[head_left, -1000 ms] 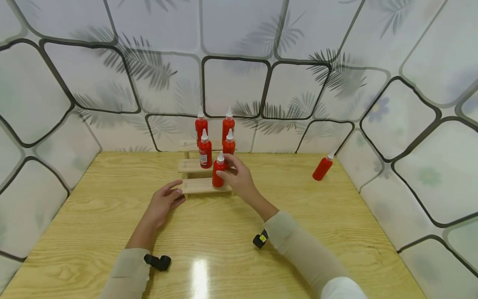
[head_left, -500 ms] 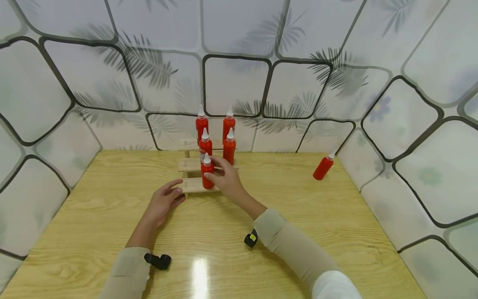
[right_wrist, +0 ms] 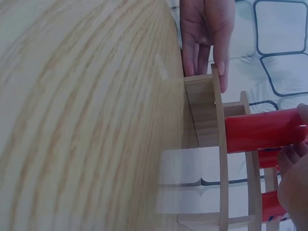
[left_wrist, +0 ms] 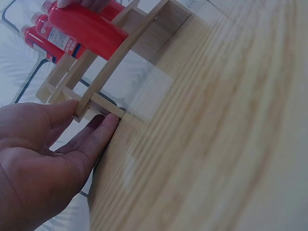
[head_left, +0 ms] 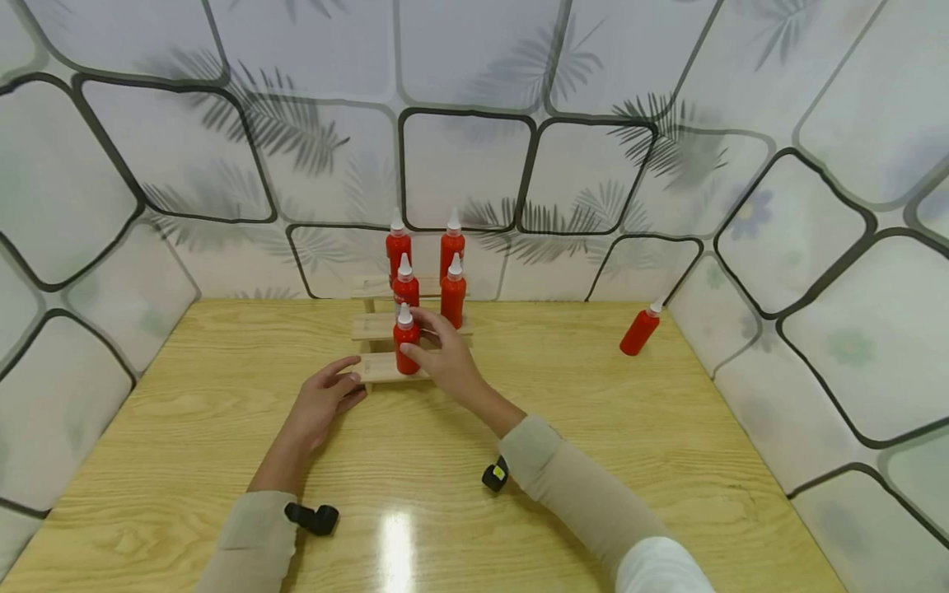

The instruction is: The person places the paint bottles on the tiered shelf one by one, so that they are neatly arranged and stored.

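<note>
A three-step wooden display rack stands on the table. My right hand grips a red squeeze bottle with a white pointed cap, upright on the lowest step; its base meets the board in the right wrist view. My left hand holds the left end of that step, the thumb on the board's top and the fingers against the leg below. Behind, two like bottles, a left one and a right one, stand on the middle step. On the top step are a left bottle and a right bottle.
Another red bottle stands by itself on the wooden table, well right of the rack, near the side wall. A patterned backdrop closes off the back and both sides.
My right hand has moved the red bottle leftward along the lowest step, most of it in the first half second. My left hand has stayed at the rack's left end.
</note>
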A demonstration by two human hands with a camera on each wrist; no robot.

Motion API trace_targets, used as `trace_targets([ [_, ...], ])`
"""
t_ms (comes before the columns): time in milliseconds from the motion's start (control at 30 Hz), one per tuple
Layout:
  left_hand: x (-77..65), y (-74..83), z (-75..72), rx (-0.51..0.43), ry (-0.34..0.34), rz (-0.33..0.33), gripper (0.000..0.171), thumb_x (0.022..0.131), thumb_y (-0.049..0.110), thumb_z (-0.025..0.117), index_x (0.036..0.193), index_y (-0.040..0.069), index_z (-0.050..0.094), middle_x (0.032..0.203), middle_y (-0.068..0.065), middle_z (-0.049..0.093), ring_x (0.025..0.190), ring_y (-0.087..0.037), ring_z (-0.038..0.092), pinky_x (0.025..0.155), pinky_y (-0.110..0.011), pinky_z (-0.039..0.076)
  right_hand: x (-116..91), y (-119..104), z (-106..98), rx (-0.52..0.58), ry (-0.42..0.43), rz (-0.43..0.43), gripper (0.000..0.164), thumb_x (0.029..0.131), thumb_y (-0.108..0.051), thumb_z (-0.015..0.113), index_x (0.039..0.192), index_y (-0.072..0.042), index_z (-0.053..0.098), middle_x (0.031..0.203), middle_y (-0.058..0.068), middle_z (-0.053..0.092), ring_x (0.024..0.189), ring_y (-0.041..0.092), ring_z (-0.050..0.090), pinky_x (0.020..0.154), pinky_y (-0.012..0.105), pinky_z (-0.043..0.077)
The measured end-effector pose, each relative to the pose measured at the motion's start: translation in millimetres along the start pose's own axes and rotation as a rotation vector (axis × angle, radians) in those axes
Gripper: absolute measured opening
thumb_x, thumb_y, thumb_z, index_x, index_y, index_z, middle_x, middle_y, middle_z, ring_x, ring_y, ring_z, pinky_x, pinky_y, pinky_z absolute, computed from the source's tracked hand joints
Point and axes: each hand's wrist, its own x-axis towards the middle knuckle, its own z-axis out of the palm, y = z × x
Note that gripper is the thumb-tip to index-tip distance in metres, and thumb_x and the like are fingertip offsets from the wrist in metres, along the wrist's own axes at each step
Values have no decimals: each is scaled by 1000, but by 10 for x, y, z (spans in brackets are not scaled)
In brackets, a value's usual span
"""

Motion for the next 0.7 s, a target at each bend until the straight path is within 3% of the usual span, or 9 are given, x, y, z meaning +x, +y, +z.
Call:
trace_targets([
  [267,-22,23,0,1,-15,-6,49,109,10,44,156,4,34,141,-25,42,114,-15,63,102,-27,55,-187,-85,-306,-72,50,-60,57,95,-14,72,147,-7,48,140,15,55,131,29,54,114,43,48],
  [500,-23,23,-5,-2,-23,1,49,109,11,44,157,4,33,143,-26,40,116,-16,62,103,-27,54,-394,-150,-755,-130,125,-60,55,95,-9,72,145,-2,49,139,17,54,132,29,51,115,40,47],
  [700,-30,23,0,-2,-14,-2,49,109,10,44,157,4,34,136,-22,45,111,-14,64,102,-26,55,-568,-351,-1168,-190,183,-53,53,94,-1,70,142,9,48,138,27,50,131,39,49,114,51,45],
])
